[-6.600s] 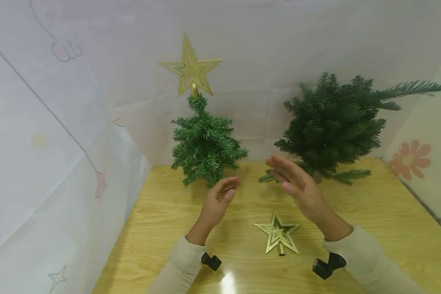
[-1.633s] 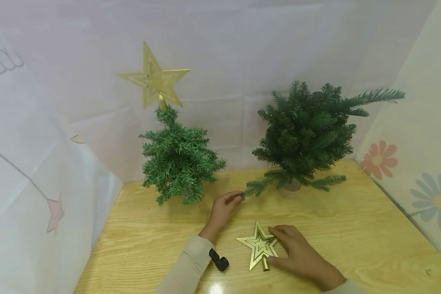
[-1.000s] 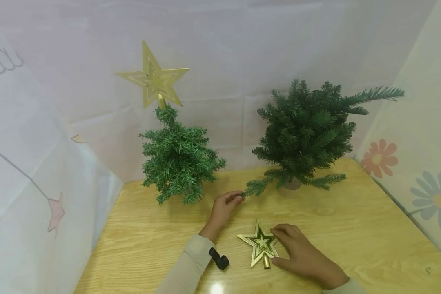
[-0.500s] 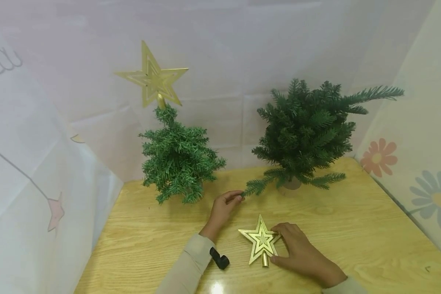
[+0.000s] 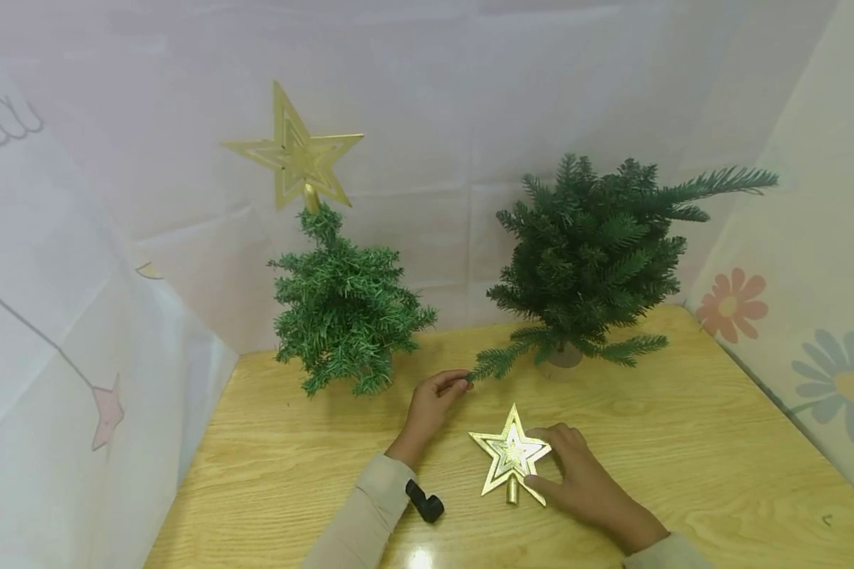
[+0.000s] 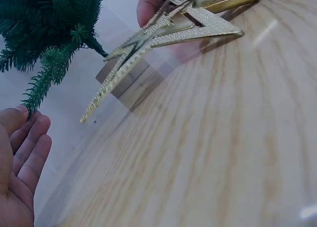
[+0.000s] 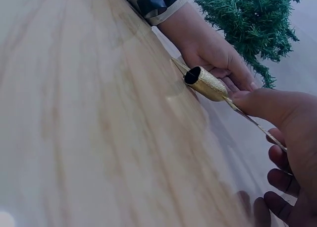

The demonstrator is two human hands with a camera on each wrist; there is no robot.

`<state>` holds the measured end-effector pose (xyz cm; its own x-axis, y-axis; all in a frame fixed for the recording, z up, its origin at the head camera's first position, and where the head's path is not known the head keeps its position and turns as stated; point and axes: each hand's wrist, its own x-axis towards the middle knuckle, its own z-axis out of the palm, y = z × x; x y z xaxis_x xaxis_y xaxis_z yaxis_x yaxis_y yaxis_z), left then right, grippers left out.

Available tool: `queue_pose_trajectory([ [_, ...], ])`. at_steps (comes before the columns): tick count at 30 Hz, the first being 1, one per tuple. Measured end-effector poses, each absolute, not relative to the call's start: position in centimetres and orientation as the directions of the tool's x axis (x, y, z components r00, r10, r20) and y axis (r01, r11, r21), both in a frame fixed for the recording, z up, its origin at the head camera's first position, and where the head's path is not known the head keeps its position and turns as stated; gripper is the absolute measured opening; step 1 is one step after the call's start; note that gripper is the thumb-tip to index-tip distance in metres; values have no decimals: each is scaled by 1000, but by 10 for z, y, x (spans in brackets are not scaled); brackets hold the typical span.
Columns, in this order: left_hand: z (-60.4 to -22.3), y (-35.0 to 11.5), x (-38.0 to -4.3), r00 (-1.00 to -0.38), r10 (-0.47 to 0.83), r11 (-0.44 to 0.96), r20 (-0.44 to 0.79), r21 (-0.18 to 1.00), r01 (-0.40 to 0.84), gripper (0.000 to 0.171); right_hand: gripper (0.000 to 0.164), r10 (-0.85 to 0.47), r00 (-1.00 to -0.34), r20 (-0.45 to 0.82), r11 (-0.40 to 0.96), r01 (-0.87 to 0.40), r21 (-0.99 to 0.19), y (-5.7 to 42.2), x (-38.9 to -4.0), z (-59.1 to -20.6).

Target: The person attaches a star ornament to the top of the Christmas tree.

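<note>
My right hand (image 5: pixel 587 490) pinches a gold star tree topper (image 5: pixel 512 450) by its right side, thumb near the lower edge. The star is tilted, and its face catches bright light. In the right wrist view the hollow socket (image 7: pixel 210 87) of the topper points away from the thumb, above the table. With thumb and fingertips, my left hand (image 5: pixel 427 407) pinches the tip of a low branch (image 6: pixel 47 73) on the dark green Christmas tree (image 5: pixel 591 253). The star crosses in front of that tree's wooden base in the left wrist view.
A smaller, lighter green tree (image 5: pixel 349 316) stands at the back left, topped by another gold star (image 5: pixel 299 158). Pale printed cloth (image 5: pixel 427 118) hangs behind and beside the wooden table (image 5: pixel 256 474). The dark tree's long upper branch (image 5: pixel 719 183) sticks out to the right.
Both hands hovered apart from everything at first. The right hand then took the star, which has tilted up and moved slightly away from me. The left hand keeps its pinch on the branch tip.
</note>
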<state>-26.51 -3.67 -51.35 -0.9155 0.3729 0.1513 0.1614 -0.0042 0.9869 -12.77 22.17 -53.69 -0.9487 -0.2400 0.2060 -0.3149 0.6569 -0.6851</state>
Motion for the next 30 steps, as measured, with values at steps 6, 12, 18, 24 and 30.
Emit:
queue_pose_trajectory([
  [6,-513,-37,-264,-917,371,1,148,987,160,28,55,-177,-969,172,593,-245,-767,221,-129,-534],
  [12,-514,-36,-264,-920,366,-5,139,989,147,27,47,-161,-944,288,563,-328,-759,221,-129,-532],
  [18,-512,-36,-263,-919,367,-6,144,988,152,27,47,-116,-919,378,519,-380,-765,219,-129,-528],
  [24,-512,-37,-263,-920,366,5,138,989,150,27,60,-90,-922,376,411,-378,-830,215,-125,-515],
  [30,-512,-37,-262,-918,370,6,146,987,159,28,72,-65,-939,337,386,-335,-860,217,-125,-519],
])
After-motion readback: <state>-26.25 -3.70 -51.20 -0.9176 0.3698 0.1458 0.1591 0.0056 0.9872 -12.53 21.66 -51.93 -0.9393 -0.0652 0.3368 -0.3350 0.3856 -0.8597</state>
